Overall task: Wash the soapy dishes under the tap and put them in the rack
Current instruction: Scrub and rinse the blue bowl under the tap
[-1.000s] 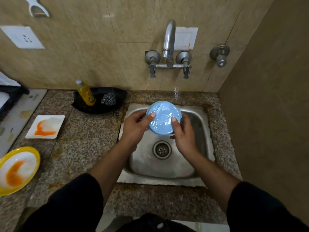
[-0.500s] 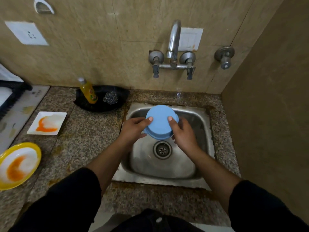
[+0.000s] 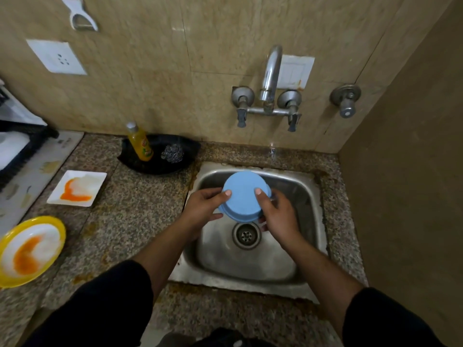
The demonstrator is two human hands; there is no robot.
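A light blue bowl (image 3: 244, 196) is held upside down over the steel sink (image 3: 308, 196), its flat base facing me. My left hand (image 3: 203, 206) grips its left rim with the thumb on the base. My right hand (image 3: 278, 216) grips the right rim the same way. The tap (image 3: 271, 71) stands on the wall above; a thin trickle of water shows below its spout. A white square plate (image 3: 77, 187) and a yellow-rimmed plate (image 3: 30, 249), both smeared with orange and foam, lie on the counter at left. The dark rack (image 3: 22, 146) shows at the far left edge.
A black tray (image 3: 160, 166) behind the sink's left corner holds a yellow soap bottle (image 3: 140, 142) and a steel scrubber (image 3: 172, 152). A side wall (image 3: 413, 171) closes off the right. The drain (image 3: 246, 235) sits below the bowl. A second valve (image 3: 347, 101) is on the wall.
The bowl has been turned over: its wet inside faced me a second ago, now its base does. Both hands kept hold of it over the sink.
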